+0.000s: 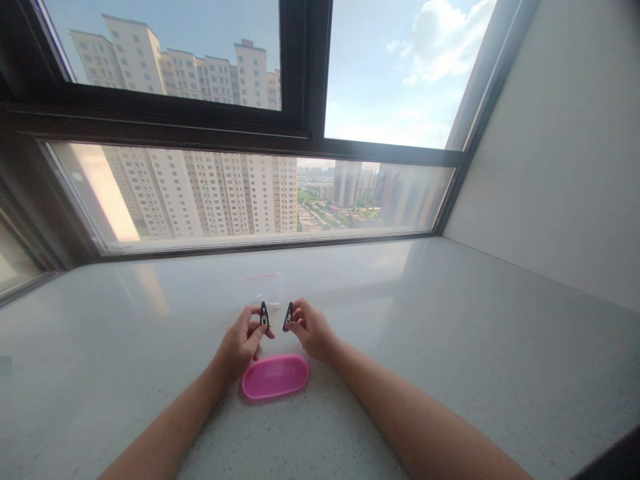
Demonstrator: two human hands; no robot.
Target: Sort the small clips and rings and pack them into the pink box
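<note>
Between thumb and fingers, my left hand (241,339) pinches a black snap hair clip (264,316), its narrow end pointing up. A second black hair clip (288,317) is gripped in the fingertips of my right hand (311,329), a short gap away from the first. Both clips are held upright above the sill. Just below my hands lies a shallow pink oval tray (276,379) with nothing in it. Behind the clips, a clear plastic zip bag (265,287) with a pink seal line rests flat, with small whitish bits in or by it that I cannot make out.
A pale speckled stone sill (440,347) spreads under everything. Along its far side runs a dark-framed window (300,127), with tall buildings outside. A white wall (575,147) rises on the right.
</note>
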